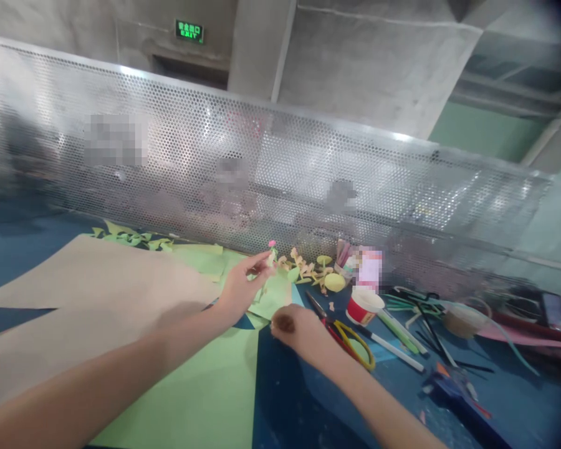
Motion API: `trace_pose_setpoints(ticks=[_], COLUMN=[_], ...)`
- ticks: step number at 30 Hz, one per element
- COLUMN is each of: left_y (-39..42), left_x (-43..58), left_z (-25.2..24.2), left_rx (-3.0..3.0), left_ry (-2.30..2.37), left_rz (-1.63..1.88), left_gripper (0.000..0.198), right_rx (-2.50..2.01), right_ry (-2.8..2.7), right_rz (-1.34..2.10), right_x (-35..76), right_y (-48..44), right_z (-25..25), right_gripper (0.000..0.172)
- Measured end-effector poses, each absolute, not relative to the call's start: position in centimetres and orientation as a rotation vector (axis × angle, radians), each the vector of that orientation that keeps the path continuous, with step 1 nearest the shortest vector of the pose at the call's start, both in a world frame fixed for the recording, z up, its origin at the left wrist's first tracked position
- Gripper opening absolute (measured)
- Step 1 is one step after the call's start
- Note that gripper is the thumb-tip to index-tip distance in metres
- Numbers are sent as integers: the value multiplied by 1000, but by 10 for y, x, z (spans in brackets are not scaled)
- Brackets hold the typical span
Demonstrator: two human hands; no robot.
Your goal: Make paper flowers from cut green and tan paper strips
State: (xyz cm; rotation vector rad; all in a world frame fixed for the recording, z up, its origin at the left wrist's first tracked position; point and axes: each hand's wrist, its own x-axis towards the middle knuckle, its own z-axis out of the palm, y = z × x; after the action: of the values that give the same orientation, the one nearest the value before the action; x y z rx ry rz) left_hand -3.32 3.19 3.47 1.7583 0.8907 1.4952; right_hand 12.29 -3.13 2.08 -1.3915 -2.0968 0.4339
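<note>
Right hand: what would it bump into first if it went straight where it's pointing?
Probably the green paper, just ahead of the right hand's fingertips. How high the hand is above the table is unclear; if raised, it might pass over toward the left hand.

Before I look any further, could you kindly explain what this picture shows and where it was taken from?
There is no machine here, only a person's two bare hands, seen from a camera worn on the head, looking forward and down. The left hand pinches a small pink-tipped piece. The right hand curls near a light green sheet; whether it holds anything is unclear. Also on the blue table are a large beige sheet, a red-and-white cup and a yellow-handled tool, perhaps scissors. A perforated metal screen stands behind.
</note>
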Motion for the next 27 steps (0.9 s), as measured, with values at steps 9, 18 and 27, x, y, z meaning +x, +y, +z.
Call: trace_pose_setpoints(ticks=[9,18,27], left_y=[13,-3,-9], left_x=[-18,-13,-14], left_z=[32,33,33], left_rx=[1798,1858,1927], left_ry=[741,674,674], left_rz=[1376,1356,1325], left_gripper=[36,30,27], right_rx=[-1054,-1059,-1057], right_ry=[-1550,-1581,-1584], right_rz=[474,351,359], right_x=[138,129,129], right_y=[-39,-46,-42], right_z=[72,67,61], right_gripper=[18,16,14])
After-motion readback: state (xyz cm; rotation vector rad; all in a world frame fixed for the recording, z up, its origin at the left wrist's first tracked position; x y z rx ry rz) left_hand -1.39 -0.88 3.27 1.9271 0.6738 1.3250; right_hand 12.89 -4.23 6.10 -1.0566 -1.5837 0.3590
